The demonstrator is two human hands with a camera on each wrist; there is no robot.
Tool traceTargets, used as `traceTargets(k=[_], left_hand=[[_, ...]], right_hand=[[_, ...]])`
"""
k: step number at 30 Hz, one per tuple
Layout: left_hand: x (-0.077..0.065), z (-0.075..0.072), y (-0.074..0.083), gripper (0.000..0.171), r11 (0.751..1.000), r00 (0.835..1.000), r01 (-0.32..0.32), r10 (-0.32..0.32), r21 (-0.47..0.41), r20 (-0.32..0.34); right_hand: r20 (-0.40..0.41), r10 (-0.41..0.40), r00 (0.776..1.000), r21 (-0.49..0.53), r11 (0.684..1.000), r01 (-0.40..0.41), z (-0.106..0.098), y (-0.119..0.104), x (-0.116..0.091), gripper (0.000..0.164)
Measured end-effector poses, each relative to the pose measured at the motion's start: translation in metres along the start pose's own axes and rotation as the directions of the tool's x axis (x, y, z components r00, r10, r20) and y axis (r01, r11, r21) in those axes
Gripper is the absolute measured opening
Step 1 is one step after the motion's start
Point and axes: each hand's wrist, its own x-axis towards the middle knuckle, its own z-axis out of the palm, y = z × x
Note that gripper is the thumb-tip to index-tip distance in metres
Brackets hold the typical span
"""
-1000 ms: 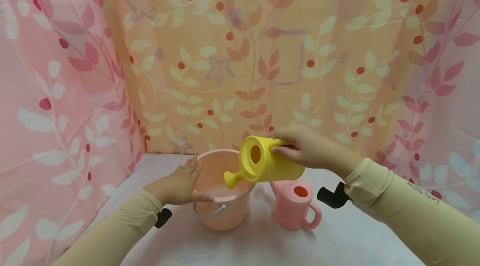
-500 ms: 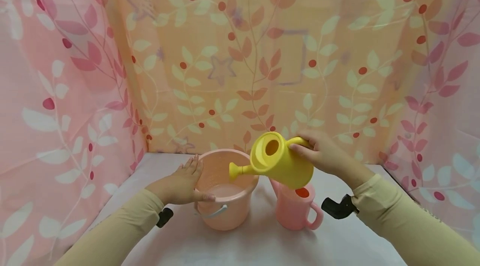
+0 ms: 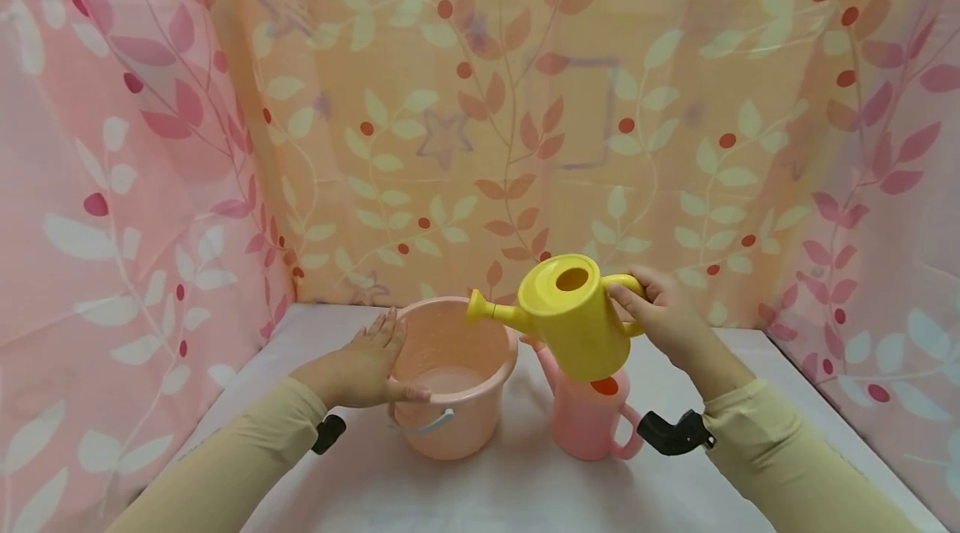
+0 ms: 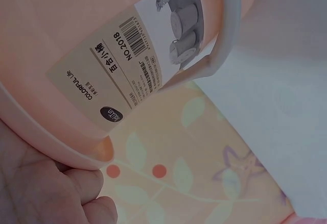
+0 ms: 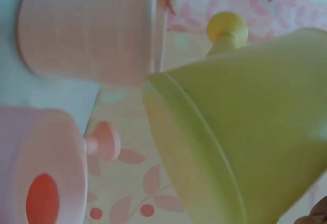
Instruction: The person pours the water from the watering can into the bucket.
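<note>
My right hand (image 3: pixel 667 316) grips the handle of a yellow watering can (image 3: pixel 588 337) and holds it up in the air, tilted a little. Its spout ends in a yellow rose (image 3: pixel 475 306) that reaches over the right side of a peach bucket (image 3: pixel 450 429). On the left, my left hand (image 3: pixel 360 366) rests on the bucket's rim, fingers straight and thumb along the near edge. The left wrist view shows a printed label (image 4: pixel 117 63) on the bucket's side. A pink watering can (image 3: pixel 585 420) stands on the table below the yellow one, which covers part of its top.
A white-covered table (image 3: pixel 517 491) carries the bucket and the pink can. Floral curtains (image 3: pixel 480 141) enclose the back and both sides. The bucket's pale bail handle (image 3: pixel 431 423) hangs down at its front. A black wrist camera (image 3: pixel 675 433) juts from the right sleeve.
My right hand has drawn the yellow watering can to the right and tipped it back toward upright, so its spout has risen from inside the bucket. My left hand stays on the rim.
</note>
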Motion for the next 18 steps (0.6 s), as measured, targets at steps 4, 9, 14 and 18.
traceTargets(k=[4,9,14,18], left_hand=[[0.001,0.002,-0.002,0.116,1.0,1.0,0.003,-0.003,0.001,-0.01],[0.002,0.003,-0.002,0.118,1.0,1.0,0.012,-0.012,-0.007,-0.014],[0.0,0.001,0.0,0.117,1.0,1.0,0.011,-0.011,-0.02,-0.005],[0.0,0.0,0.0,0.117,1.0,1.0,0.011,-0.011,-0.017,-0.002]], right_hand=[[-0.05,0.058,0.997,0.079,0.995,-0.054,-0.001,0.0,-0.005,0.023],[-0.074,0.06,0.995,0.144,0.988,-0.049,-0.006,-0.002,-0.012,0.019],[-0.09,0.025,0.996,0.182,0.983,-0.008,-0.014,0.001,-0.019,0.019],[-0.122,0.016,0.992,0.178,0.984,0.006,-0.021,0.003,-0.027,0.016]])
